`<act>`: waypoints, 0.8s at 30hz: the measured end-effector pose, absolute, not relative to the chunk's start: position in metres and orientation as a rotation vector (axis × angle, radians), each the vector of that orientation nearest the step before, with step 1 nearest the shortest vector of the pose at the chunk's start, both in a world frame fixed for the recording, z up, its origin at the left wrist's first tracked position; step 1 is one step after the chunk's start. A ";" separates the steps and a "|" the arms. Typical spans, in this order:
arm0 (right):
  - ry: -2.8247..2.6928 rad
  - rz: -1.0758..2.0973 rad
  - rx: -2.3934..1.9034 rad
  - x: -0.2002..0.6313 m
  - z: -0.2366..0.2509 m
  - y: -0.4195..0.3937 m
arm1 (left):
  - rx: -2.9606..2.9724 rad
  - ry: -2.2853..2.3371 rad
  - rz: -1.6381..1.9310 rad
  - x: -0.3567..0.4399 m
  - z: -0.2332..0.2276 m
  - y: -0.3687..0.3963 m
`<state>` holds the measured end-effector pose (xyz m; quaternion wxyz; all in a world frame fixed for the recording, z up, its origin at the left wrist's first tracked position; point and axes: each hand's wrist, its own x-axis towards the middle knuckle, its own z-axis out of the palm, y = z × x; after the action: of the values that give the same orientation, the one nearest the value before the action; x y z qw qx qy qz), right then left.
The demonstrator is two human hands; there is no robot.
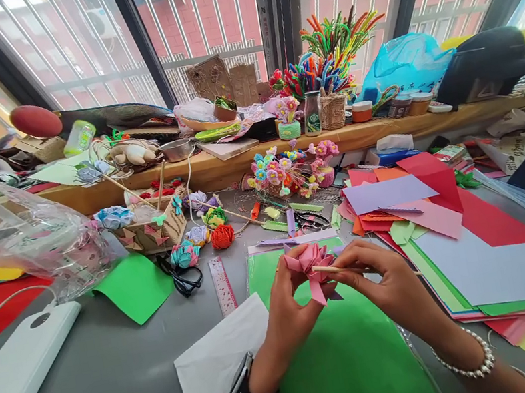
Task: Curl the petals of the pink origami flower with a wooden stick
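Barred windows with red brick behind them run along the back of our cluttered grey craft table [120, 370], and a wooden ledge below them carries pipe-cleaner bouquets and jars. Over a bright green paper sheet [343, 365] we hold a pink folded-paper flower [309, 261] just above the table, close to our chest. Our left hand [287, 307] pinches it from below at its pointed base, fingers closed around the folds. Our right hand [383, 277] grips a thin pale wooden stick [336, 269] whose tip touches the petals.

We judge the flower very light and easily crushed: its creases give it some stiffness, yet the petal tips would bend under any squeeze. The base point, where the layers bunch together, looks the safest hold. The stick seems rigid but slender.

Beside us lie a stack of coloured paper sheets [449, 218], a pink ruler [222, 285] and a white paper sheet [216, 367].
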<state>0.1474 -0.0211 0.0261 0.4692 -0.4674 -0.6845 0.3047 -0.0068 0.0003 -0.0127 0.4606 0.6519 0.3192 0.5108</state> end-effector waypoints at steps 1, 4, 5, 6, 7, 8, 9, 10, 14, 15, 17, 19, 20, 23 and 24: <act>-1.675 0.740 -1.153 0.148 0.026 -0.021 | 1.596 0.763 1.235 -0.007 -0.012 0.001; -1.683 0.742 -1.178 0.150 0.026 -0.020 | 1.555 0.720 1.183 -0.007 -0.010 0.002; -1.693 0.747 -1.184 0.151 0.026 -0.019 | 1.536 0.722 1.172 -0.007 -0.011 0.002; -1.709 0.746 -1.190 0.151 0.026 -0.018 | 1.515 0.730 1.165 -0.007 -0.012 0.003; -1.729 0.741 -1.195 0.152 0.025 -0.018 | 1.496 0.744 1.156 -0.007 -0.014 0.004; -1.748 0.733 -1.197 0.153 0.025 -0.018 | 1.483 0.757 1.147 -0.007 -0.016 0.004; -1.764 0.725 -1.195 0.154 0.025 -0.017 | 1.472 0.768 1.140 -0.007 -0.018 0.005; -1.775 0.720 -1.190 0.154 0.025 -0.017 | 1.465 0.777 1.138 -0.007 -0.019 0.005; -1.765 0.758 -1.156 0.155 0.024 -0.016 | 1.464 0.806 1.157 -0.009 -0.021 0.007; -1.760 0.784 -1.151 0.156 0.024 -0.016 | 1.471 0.812 1.156 -0.009 -0.021 0.007; -1.749 0.849 -1.154 0.157 0.025 -0.016 | 1.498 0.824 1.144 -0.009 -0.019 0.007; -1.728 0.911 -1.172 0.157 0.025 -0.015 | 1.525 0.845 1.132 -0.007 -0.018 0.005; -1.712 0.932 -1.184 0.157 0.026 -0.015 | 1.538 0.859 1.130 -0.007 -0.018 0.004; -1.659 0.934 -1.200 0.155 0.026 -0.016 | 1.577 0.885 1.143 -0.004 -0.017 0.001; -1.643 0.922 -1.196 0.155 0.025 -0.016 | 1.588 0.885 1.145 -0.004 -0.017 0.000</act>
<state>0.1547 -0.0157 0.0253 0.4397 -0.4813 -0.6613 0.3710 -0.0037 0.0002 -0.0169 0.4765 0.6498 0.3623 0.4685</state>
